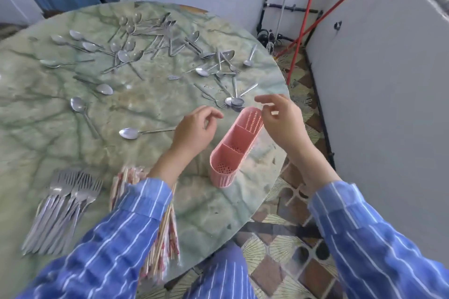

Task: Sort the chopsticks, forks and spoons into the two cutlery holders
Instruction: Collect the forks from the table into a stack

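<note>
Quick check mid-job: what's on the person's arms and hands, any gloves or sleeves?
Long blue sleeves with thin white stripes cover both arms: the left sleeve and right sleeve each end in a cuff. The left hand and right hand are bare; no gloves, rings or watch show.

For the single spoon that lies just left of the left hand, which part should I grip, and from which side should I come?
Probably the handle of the spoon, near its free end, pinched from above with the left hand. The spoon lies flat on the table, with nothing lying across it, and its handle points toward that hand; the bowl is at the far end.
</note>
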Demonstrator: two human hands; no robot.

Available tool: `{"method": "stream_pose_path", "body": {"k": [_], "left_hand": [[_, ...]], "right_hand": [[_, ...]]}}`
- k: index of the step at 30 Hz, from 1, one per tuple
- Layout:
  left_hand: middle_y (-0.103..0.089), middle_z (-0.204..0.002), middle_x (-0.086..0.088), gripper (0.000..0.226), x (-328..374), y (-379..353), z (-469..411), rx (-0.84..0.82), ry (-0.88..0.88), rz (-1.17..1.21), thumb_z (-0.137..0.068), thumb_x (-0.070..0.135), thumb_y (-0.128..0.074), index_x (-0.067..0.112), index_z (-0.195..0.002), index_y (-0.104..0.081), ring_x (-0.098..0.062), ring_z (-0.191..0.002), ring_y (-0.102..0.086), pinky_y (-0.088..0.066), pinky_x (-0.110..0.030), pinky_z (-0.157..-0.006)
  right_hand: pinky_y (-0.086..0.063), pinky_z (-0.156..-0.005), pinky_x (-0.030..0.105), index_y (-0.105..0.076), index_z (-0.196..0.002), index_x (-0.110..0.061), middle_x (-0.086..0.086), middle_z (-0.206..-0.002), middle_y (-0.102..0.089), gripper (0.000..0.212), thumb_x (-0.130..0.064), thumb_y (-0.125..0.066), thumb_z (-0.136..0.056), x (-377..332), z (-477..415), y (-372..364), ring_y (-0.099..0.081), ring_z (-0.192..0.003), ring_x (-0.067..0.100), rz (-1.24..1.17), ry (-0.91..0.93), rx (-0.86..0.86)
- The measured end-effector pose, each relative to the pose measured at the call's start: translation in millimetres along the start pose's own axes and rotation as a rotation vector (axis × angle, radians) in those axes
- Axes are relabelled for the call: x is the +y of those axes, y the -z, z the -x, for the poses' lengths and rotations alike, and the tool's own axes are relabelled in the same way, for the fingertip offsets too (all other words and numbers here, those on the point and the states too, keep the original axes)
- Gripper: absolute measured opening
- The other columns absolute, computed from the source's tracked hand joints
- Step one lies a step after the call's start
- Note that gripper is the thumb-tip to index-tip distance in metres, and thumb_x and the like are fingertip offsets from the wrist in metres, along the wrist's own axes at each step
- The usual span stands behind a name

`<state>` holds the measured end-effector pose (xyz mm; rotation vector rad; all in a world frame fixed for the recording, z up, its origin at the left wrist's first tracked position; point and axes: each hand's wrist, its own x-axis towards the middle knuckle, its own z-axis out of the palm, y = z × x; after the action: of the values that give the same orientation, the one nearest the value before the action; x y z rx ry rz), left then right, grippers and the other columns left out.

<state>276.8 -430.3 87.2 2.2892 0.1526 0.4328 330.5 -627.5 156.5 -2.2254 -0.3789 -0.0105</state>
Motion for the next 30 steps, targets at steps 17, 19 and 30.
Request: {"method": "stream_pose_path", "body": {"k": [17,19,30], "left_hand": [[-0.049,-0.142,0.005,0.062,-102,-106,-139,-0.419,0.203,-0.404,-0.079,0.043,-0.073,0.021,-0.133,-0.054,-0.022,-0.128,-0.041,-0.025,-0.030,-0.109],[-0.052,-0.139,0.005,0.063,-110,-111,-143,-0.410,0.187,-0.381,-0.076,0.044,-0.075,0.021,-0.132,-0.056,-0.023,-0.127,-0.042,-0.026,-0.032,-0.109],[-0.068,-0.090,0.004,0.024,-124,-104,-123,-0.181,-0.050,-0.276,-0.080,0.038,-0.067,0.018,-0.087,-0.076,-0.014,-0.092,-0.050,-0.040,-0.024,-0.087]], "right_hand": [[-0.049,-0.087,0.029,-0.069,-0.113,-0.010,0.006,-0.107,-0.071,0.037,-0.032,-0.073,-0.084,156,-174,-74,-0.065,-0.097,0.021,0.157,-0.267,-0.559],[-0.052,-0.085,0.035,-0.070,-0.108,-0.014,0.003,-0.101,-0.070,0.037,-0.038,-0.074,-0.081,159,-177,-87,-0.065,-0.094,0.021,0.163,-0.314,-0.570],[-0.035,-0.049,0.015,-0.071,-0.081,-0.012,-0.003,-0.071,-0.061,0.016,-0.027,-0.075,-0.083,160,-171,-85,-0.049,-0.058,0.008,0.061,-0.408,-0.883]]}}
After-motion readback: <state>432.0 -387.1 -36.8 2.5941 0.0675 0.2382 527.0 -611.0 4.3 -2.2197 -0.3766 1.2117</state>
